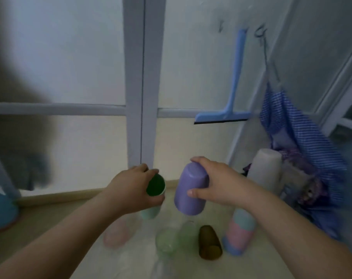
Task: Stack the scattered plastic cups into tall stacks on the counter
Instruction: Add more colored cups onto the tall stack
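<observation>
My right hand (221,182) grips a purple cup (190,190) upside down, lifted above the counter (50,224). My left hand (137,188) grips a green cup (156,185) whose dark inside faces me; a pale teal cup (150,212) sits right below it. On the counter lie a pink cup (115,232), a clear green cup (167,240) and a brown cup (208,242). A short stack of teal, pink and blue cups (239,232) stands at the right, partly hidden by my right forearm.
A window frame (142,81) rises behind the counter. A blue squeegee (229,101) hangs on the wall at right, beside a blue striped cloth (296,133). White cups (265,166) stand upturned at the right. A blue object (1,210) sits at far left.
</observation>
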Motion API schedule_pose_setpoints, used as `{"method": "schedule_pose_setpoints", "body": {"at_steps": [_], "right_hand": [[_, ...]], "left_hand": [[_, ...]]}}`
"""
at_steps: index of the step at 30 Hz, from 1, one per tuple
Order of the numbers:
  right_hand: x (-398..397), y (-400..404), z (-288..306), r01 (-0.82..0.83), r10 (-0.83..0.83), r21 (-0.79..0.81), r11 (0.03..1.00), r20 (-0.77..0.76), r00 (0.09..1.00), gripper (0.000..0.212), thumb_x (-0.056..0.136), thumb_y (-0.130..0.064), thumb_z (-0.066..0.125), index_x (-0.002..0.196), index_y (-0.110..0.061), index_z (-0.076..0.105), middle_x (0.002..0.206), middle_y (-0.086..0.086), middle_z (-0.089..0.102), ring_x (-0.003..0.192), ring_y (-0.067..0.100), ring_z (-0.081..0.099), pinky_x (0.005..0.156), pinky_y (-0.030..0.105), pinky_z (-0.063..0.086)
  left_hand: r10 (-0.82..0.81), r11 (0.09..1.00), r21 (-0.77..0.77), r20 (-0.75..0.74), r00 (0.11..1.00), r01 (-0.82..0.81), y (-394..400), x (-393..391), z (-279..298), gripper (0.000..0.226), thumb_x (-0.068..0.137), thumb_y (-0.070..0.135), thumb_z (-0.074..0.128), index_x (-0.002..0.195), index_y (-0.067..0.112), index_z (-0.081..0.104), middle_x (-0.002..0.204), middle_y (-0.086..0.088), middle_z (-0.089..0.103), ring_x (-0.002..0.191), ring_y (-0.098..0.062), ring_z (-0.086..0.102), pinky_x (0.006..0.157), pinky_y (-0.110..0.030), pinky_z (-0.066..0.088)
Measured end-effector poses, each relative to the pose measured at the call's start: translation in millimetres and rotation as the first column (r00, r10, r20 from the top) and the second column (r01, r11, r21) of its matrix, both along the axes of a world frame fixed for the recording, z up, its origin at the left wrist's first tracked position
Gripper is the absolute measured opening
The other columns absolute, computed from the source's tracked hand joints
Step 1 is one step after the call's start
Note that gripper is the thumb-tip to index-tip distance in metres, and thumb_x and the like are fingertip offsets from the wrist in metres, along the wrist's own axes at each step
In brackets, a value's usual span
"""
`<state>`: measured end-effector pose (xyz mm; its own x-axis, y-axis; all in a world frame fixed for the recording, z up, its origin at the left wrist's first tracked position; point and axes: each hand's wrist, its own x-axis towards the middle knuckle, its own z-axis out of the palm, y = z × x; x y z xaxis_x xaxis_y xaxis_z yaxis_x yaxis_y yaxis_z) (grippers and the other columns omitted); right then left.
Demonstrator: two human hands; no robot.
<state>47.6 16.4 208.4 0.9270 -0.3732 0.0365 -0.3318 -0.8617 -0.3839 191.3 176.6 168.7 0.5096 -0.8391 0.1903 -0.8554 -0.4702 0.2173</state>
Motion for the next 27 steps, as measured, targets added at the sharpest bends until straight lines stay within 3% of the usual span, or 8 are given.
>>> {"method": "schedule_pose_setpoints", "body": {"at_steps": [3,4,8,12,14,17,22,27], "right_hand": [[-36.8,-26.6,32.8,0.123,-0.123,0.006,0.992,0.062,0.990,0.075,0.069,-0.044,0.074,0.129,-0.030,0.032,0.112,0.000,0.056,0.089,0.015,0.057,0.069,0.026,0.047],[-47.5,-35.1,43.1,0.154,-0.154,0.004,0.988,0.090,0.984,0.070,0.067,-0.045,0.074,0.123,-0.031,0.035,0.108,-0.001,0.057,0.087,0.014,0.058,0.071,0.028,0.050],[-80.9,-68.1,78.7,0.249,-0.248,0.032,0.968,0.249,0.936,0.067,0.065,-0.039,0.078,0.121,-0.030,0.041,0.112,-0.006,0.058,0.099,0.015,0.058,0.086,0.032,0.050],[-101.6,-96.5,96.7,0.315,-0.318,0.073,0.946,0.390,0.864,0.070,0.068,-0.033,0.079,0.127,-0.028,0.041,0.113,-0.008,0.054,0.099,0.013,0.055,0.074,0.023,0.046],[-104.7,-108.0,95.4,0.343,-0.341,0.070,0.937,0.402,0.850,0.071,0.070,-0.030,0.078,0.130,-0.024,0.041,0.112,-0.005,0.054,0.097,0.012,0.052,0.069,0.019,0.041],[-103.1,-124.5,84.4,0.356,-0.366,0.101,0.929,0.392,0.844,0.071,0.070,-0.030,0.078,0.130,-0.021,0.042,0.126,0.002,0.056,0.101,0.014,0.052,0.082,0.026,0.043],[-95.9,-137.6,56.5,0.366,-0.375,0.083,0.927,0.263,0.889,0.069,0.071,-0.032,0.076,0.130,-0.020,0.042,0.128,0.004,0.056,0.106,0.018,0.053,0.092,0.034,0.048],[-95.9,-144.3,40.2,0.362,-0.385,0.135,0.922,0.246,0.890,0.070,0.074,-0.036,0.072,0.133,-0.021,0.037,0.133,0.006,0.053,0.112,0.019,0.052,0.093,0.033,0.046]], "left_hand": [[-0.076,0.997,-0.012,0.022,0.997,0.077,-35.1,-21.1,14.4,0.074,0.074,0.061,0.055,0.136,0.025,0.036,0.119,0.000,0.054,0.105,-0.020,0.055,0.088,-0.032,0.049],[-0.095,0.995,-0.017,0.025,0.995,0.095,-45.1,-27.3,19.0,0.074,0.074,0.061,0.056,0.136,0.025,0.036,0.119,0.000,0.054,0.105,-0.020,0.054,0.087,-0.032,0.049],[-0.158,0.986,-0.047,0.013,0.987,0.158,-79.9,-47.0,36.0,0.074,0.074,0.059,0.058,0.135,0.025,0.037,0.120,0.000,0.054,0.105,-0.019,0.053,0.089,-0.037,0.051],[-0.199,0.977,-0.083,0.008,0.980,0.199,-107.3,-62.5,48.9,0.072,0.072,0.057,0.061,0.133,0.026,0.039,0.119,0.001,0.053,0.101,-0.018,0.052,0.085,-0.034,0.052],[-0.205,0.973,-0.102,0.009,0.979,0.205,-117.5,-68.5,52.8,0.073,0.071,0.057,0.061,0.133,0.027,0.039,0.118,0.002,0.051,0.099,-0.016,0.052,0.083,-0.031,0.052],[-0.205,0.972,-0.116,0.008,0.979,0.205,-126.6,-74.5,55.0,0.073,0.071,0.058,0.062,0.133,0.027,0.039,0.119,0.003,0.051,0.098,-0.015,0.051,0.082,-0.030,0.052],[-0.193,0.977,-0.095,-0.007,0.981,0.192,-129.2,-76.1,51.4,0.072,0.072,0.058,0.061,0.133,0.028,0.039,0.120,0.003,0.052,0.099,-0.015,0.053,0.083,-0.030,0.053],[-0.174,0.981,-0.089,-0.024,0.985,0.171,-126.1,-73.2,48.0,0.071,0.073,0.057,0.061,0.133,0.028,0.038,0.121,0.004,0.052,0.099,-0.014,0.052,0.081,-0.028,0.053]]}}
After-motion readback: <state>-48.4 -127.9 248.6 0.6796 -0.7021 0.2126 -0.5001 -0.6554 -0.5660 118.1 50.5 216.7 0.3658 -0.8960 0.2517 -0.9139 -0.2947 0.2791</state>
